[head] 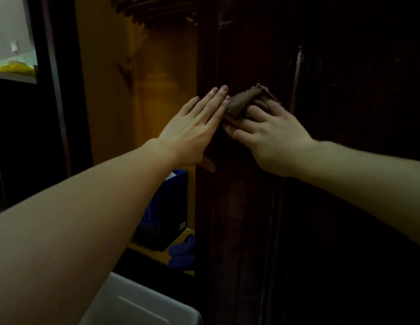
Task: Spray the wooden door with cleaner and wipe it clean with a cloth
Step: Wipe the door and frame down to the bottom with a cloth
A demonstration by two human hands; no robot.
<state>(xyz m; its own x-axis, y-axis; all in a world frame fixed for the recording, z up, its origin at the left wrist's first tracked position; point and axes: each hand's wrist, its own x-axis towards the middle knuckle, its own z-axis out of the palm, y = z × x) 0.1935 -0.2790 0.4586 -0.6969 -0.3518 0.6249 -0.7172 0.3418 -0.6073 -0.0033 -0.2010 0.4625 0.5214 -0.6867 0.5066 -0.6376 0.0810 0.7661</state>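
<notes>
Gripping a crumpled brown cloth (246, 102), our right hand (272, 137) presses it against the dark, glossy wooden door (333, 207). Our left hand (195, 134) lies flat, fingers straight, on the door's edge just beside the cloth. Blue boxes (166, 207) sit behind.
</notes>
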